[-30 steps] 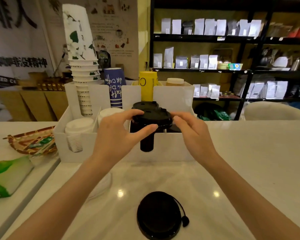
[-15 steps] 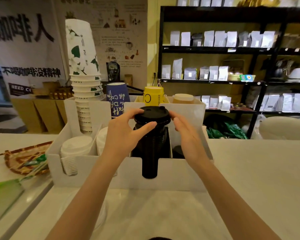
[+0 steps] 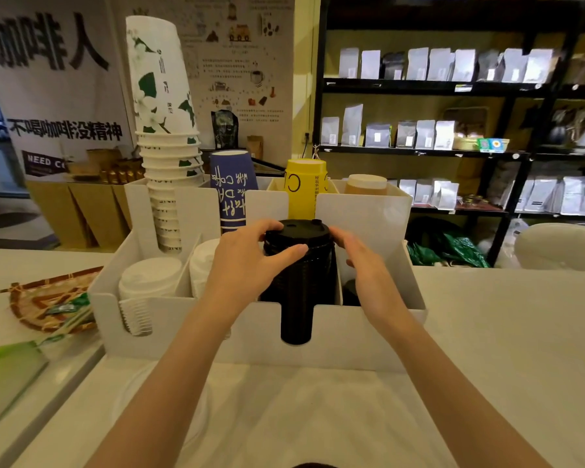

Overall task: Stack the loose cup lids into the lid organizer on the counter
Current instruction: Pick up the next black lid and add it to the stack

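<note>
A white lid organizer (image 3: 368, 329) stands on the counter in front of me. A tall stack of black lids (image 3: 298, 298) fills its third front slot. My left hand (image 3: 247, 265) grips the top black lid (image 3: 296, 229) of that stack, thumb on the near rim and fingers on the far left rim. My right hand (image 3: 368, 268) is at the stack's right side, its fingertips at the top lid's rim. White lids (image 3: 149, 282) fill the left slots. A sliver of another black lid (image 3: 313, 465) shows at the bottom edge.
Stacked paper cups (image 3: 169, 157), a blue cup stack (image 3: 232, 194), a yellow cup stack (image 3: 306, 187) and a brown one (image 3: 365, 185) stand in the organizer's back row. A woven tray (image 3: 48, 298) lies left. A clear lid (image 3: 169, 400) rests on the counter under my left arm.
The view tilted up, so the loose black lid on the counter slid nearly out of view. The held lid has come down level onto the black stack, both hands still around it.
</note>
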`<action>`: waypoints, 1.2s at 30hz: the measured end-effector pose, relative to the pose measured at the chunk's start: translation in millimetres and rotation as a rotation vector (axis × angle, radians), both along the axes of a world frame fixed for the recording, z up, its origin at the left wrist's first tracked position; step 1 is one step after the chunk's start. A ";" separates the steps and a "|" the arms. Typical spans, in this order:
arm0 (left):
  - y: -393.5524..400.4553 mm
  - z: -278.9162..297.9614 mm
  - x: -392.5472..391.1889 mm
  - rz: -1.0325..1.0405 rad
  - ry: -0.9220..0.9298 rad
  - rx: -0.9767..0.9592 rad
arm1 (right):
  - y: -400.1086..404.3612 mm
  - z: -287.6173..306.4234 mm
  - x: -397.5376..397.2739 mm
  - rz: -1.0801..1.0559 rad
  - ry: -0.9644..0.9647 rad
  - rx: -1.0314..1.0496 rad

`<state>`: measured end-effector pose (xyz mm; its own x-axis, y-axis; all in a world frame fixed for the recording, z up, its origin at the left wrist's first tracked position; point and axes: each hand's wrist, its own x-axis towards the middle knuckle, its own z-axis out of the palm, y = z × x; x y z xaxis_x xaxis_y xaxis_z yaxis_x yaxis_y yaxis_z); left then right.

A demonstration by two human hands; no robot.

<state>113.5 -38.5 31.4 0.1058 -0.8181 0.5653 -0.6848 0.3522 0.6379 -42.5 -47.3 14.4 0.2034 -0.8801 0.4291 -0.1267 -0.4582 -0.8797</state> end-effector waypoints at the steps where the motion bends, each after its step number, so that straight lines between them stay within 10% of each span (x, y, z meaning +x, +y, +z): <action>1: -0.1 0.1 0.3 -0.001 -0.002 0.006 | -0.8 -1.6 -0.2 -0.002 0.006 -0.004; 36: 3.4 -6.7 -5.7 -0.070 -0.097 0.139 | 13.4 -22.7 2.7 -0.209 0.270 -0.104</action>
